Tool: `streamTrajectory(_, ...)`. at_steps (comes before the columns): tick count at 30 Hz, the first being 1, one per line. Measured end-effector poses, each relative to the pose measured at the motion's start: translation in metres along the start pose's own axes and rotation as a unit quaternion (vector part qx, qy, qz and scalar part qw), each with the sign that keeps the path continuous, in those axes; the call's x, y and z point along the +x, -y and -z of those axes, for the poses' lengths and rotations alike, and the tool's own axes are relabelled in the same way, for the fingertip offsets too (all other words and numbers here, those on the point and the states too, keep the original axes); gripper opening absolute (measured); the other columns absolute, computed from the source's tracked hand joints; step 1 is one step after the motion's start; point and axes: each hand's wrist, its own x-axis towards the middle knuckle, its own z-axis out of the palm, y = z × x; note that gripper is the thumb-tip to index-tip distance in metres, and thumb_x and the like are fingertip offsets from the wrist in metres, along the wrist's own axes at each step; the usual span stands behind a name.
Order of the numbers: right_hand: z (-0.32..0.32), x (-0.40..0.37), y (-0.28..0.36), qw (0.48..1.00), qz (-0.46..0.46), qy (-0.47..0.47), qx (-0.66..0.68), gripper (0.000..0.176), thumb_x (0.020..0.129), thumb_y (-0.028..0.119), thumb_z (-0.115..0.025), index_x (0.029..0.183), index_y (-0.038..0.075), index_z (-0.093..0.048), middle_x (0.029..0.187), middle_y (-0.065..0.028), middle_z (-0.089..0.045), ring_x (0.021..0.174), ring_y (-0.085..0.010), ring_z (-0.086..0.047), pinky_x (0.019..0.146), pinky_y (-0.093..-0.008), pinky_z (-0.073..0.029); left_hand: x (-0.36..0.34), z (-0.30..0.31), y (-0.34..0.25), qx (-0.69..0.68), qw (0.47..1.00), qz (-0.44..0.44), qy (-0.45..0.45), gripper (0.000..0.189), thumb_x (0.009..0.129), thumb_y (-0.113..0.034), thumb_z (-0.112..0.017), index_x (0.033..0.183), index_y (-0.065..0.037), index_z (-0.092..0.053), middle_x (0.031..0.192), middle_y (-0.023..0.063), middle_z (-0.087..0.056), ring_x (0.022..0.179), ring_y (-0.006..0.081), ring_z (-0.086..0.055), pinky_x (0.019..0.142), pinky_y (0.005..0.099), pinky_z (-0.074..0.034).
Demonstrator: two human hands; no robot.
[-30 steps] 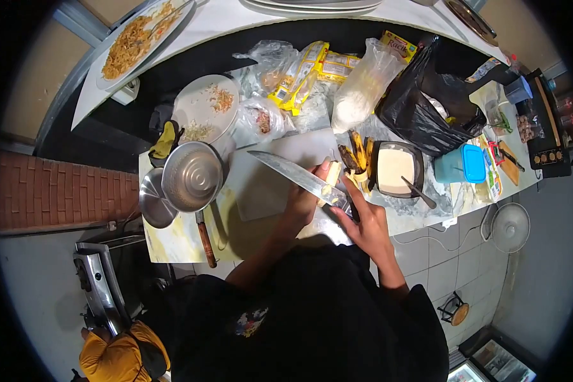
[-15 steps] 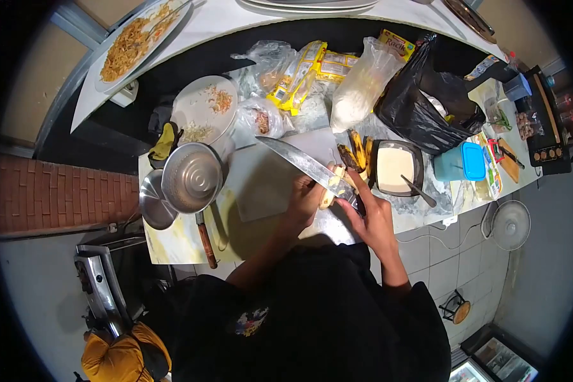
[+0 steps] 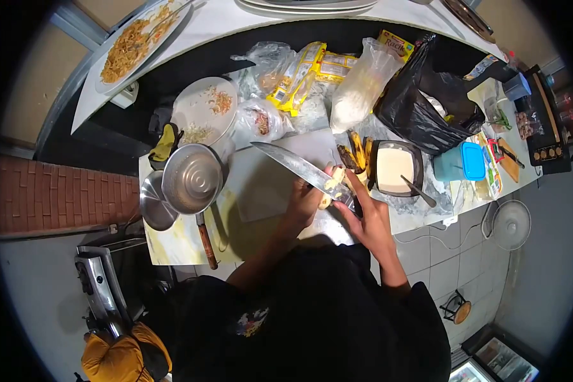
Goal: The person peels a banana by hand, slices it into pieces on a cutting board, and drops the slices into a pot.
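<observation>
My right hand (image 3: 374,224) is closed around the dark handle of a large knife (image 3: 293,162), whose wide blade points up and to the left. Under the blade, my left hand (image 3: 304,202) grips a peeled banana (image 3: 325,201). The blade lies across the banana, with pale pieces on the steel near the handle. Both hands are above the front part of a white cutting board (image 3: 261,181). Just beyond the right hand lie dark-spotted banana peels (image 3: 359,151), beside a square black bowl (image 3: 416,167) of cream-coloured batter with a spoon in it.
Left of the board are a metal pot (image 3: 193,175), a metal lid (image 3: 156,207) and a plate (image 3: 188,105) with shredded bits. Behind stand a bag of white powder (image 3: 356,95), yellow packets (image 3: 299,79) and a black plastic bag (image 3: 414,105). A blue-lidded container (image 3: 473,161) sits right.
The knife has turned slightly, its tip shifting a little left and down. Both hands keep nearly the same place around the banana.
</observation>
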Motion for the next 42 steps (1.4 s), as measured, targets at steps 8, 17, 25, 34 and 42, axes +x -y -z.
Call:
streamTrajectory(8, 0.002, 0.004, 0.002, 1.000, 0.015, -0.016, 0.003, 0.062, 0.087, 0.019, -0.073, 0.142, 0.005, -0.048, 0.074, -0.0208, -0.066, 0.059, -0.0347, -0.063, 0.056, -0.0384, -0.049, 0.000, 0.001, -0.009, 0.037, 0.999, 0.004, 0.030, 0.013, 0.098, -0.003, -0.057, 0.101, -0.002, -0.070, 0.094, 0.0033, -0.070, 0.085, 0.0059, -0.063, 0.076, 0.0246, -0.051)
streamTrajectory(17, 0.006, 0.009, 0.002, 0.999, 0.003, -0.010, 0.042, 0.051, 0.087, 0.015, -0.072, 0.134, 0.004, -0.056, 0.092, -0.0259, -0.068, 0.077, -0.0393, -0.068, 0.066, -0.0379, -0.053, -0.001, 0.007, -0.013, 0.075, 0.994, 0.014, 0.075, 0.015, 0.098, -0.004, -0.055, 0.093, 0.002, -0.068, 0.079, 0.0055, -0.068, 0.067, 0.0079, -0.062, 0.057, 0.0227, -0.048)
streamTrajectory(25, 0.007, 0.012, -0.008, 0.993, 0.020, -0.079, 0.083, 0.041, 0.087, 0.011, -0.072, 0.125, 0.002, -0.062, 0.100, -0.0240, -0.070, 0.085, -0.0358, -0.072, 0.072, -0.0357, -0.054, 0.001, 0.000, -0.020, 0.118, 0.988, 0.031, 0.094, 0.036, 0.105, -0.029, -0.050, 0.097, 0.001, -0.068, 0.075, 0.0053, -0.067, 0.059, 0.0090, -0.059, 0.054, 0.0232, -0.047)
streamTrajectory(34, 0.009, 0.006, -0.007, 0.985, -0.093, -0.110, 0.094, 0.042, 0.088, 0.013, -0.072, 0.127, 0.001, -0.061, 0.098, -0.0190, -0.072, 0.077, -0.0212, -0.070, 0.069, -0.0307, -0.052, 0.009, 0.003, -0.018, 0.064, 0.993, 0.087, 0.050, 0.049, 0.106, -0.043, -0.039, 0.119, -0.001, -0.060, 0.091, 0.0088, -0.068, 0.068, 0.0122, -0.062, 0.063, 0.0261, -0.052)
streamTrajectory(42, 0.000, -0.001, -0.007, 0.991, -0.070, -0.065, 0.093, 0.044, 0.087, 0.016, -0.074, 0.126, 0.002, -0.060, 0.073, -0.0199, -0.065, 0.051, -0.0176, -0.057, 0.053, -0.0306, -0.045, 0.012, 0.007, -0.018, -0.017, 0.994, 0.103, 0.011, 0.044, 0.107, -0.041, -0.037, 0.109, -0.002, -0.058, 0.095, 0.0090, -0.065, 0.082, 0.0170, -0.063, 0.079, 0.0324, -0.053)
